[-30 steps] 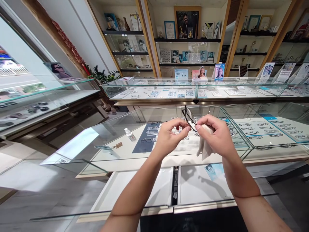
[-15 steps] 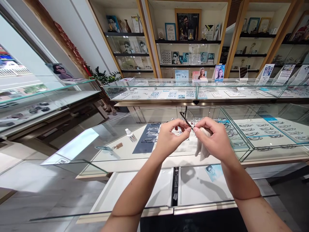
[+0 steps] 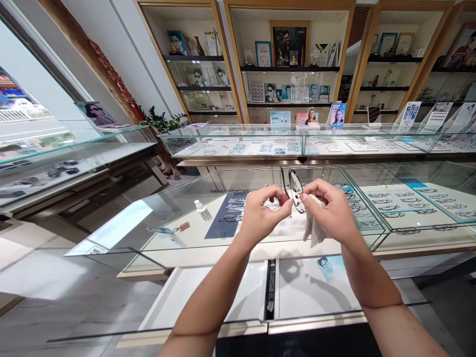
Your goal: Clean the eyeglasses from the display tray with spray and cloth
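Note:
Black-framed eyeglasses (image 3: 291, 179) are held up between my two hands, above the glass counter, with the lenses turned sideways. My left hand (image 3: 260, 210) is closed in a pinch, thumb against forefinger, at the left side of the frame. On the other side, my right hand (image 3: 330, 208) grips the rim with thumb and forefinger. A pale grey cloth (image 3: 315, 229) is tucked in the right hand and hangs below its fingers. The fingers hide part of the frame.
Below is a glass display case with several eyeglasses (image 3: 231, 217) inside, a white bottle (image 3: 203, 210) and a brown tag (image 3: 181, 227). An open white drawer (image 3: 208, 292) lies beneath my forearms. More showcases (image 3: 230, 148) and shelves (image 3: 290, 69) stand behind.
The eyeglasses have turned in my fingers: they were edge-on and tilted, and now a lens and rim face more toward me. Both hands stay in nearly the same place.

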{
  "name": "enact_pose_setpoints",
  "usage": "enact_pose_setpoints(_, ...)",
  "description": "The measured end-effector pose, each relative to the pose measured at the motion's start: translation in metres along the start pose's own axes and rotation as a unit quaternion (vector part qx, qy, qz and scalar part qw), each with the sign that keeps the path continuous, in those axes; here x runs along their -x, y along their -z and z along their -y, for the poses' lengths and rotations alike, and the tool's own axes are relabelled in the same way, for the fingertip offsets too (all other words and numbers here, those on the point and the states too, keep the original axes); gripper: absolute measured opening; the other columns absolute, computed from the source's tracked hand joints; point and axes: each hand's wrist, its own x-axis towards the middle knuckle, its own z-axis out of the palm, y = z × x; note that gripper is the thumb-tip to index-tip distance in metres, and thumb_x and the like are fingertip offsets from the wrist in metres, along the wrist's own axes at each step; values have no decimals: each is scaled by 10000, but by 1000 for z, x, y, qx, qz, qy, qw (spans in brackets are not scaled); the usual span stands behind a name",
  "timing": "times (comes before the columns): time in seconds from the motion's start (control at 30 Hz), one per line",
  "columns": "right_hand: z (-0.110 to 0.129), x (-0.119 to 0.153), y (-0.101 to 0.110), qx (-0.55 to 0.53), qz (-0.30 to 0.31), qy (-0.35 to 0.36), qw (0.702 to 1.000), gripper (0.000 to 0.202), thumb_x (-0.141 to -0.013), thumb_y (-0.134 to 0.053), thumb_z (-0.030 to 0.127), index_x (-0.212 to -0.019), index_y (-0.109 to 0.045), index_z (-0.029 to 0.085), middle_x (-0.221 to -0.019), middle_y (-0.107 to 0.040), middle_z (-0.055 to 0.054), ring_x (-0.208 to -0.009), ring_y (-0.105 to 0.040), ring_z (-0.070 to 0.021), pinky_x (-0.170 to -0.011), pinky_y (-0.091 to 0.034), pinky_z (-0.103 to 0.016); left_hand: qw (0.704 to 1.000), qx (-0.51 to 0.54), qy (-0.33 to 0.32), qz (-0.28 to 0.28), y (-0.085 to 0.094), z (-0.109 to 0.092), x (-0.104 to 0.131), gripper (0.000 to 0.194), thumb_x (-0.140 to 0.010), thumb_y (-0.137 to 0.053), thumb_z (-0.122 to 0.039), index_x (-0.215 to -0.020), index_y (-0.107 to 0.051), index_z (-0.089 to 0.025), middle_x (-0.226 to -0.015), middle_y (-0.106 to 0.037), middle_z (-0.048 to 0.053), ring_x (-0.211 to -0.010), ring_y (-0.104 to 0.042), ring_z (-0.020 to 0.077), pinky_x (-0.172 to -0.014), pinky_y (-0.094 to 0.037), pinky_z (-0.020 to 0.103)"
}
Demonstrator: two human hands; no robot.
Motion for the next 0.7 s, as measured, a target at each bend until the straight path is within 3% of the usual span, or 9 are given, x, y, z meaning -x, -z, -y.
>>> enact_pose_setpoints(0.23, -11, -10, 7, -70, -97, -3, 993, 168, -900, -701, 371, -844, -604, 245, -676, -588, 42, -614, -502, -137, -632, -407, -299, 995, 63, 26, -77, 0, 11, -2, 291, -816, -797, -372, -668, -606, -209, -685, -659, 6, -646, -554, 131, -634, -479, 277)
enact_pose_setpoints(0.43, -19, -18, 4, -177, -156, -42, 971, 270, -860, -744, 462, -857, -575, 251, -613, -460, 76, -537, -364, -108, -529, -319, -270, 971, 166, 89, -149, -4, 29, -5, 350, -805, -827, -485, -759, -613, -212, -708, -644, -4, -659, -593, 126, -626, -505, 258)
enact_pose_setpoints(0.57, -20, -18, 0, -201, -175, -40, 963, 284, -860, -750, 475, -862, -574, 251, -617, -462, 75, -529, -362, -104, -515, -323, -265, 968, 174, 131, -125, -4, 37, -10, 302, -806, -788, -460, -771, -610, -217, -657, -610, -19, -628, -561, 123, -624, -494, 269)
enact_pose_setpoints(0.7, -19, -17, 0, -152, -185, -4, 971, 240, -869, -758, 424, -850, -604, 241, -638, -533, 61, -559, -448, -111, -562, -398, -269, 966, 163, 187, -70, -1, 39, -17, 324, -735, -799, -444, -669, -586, -210, -622, -602, -14, -597, -528, 119, -601, -456, 271)
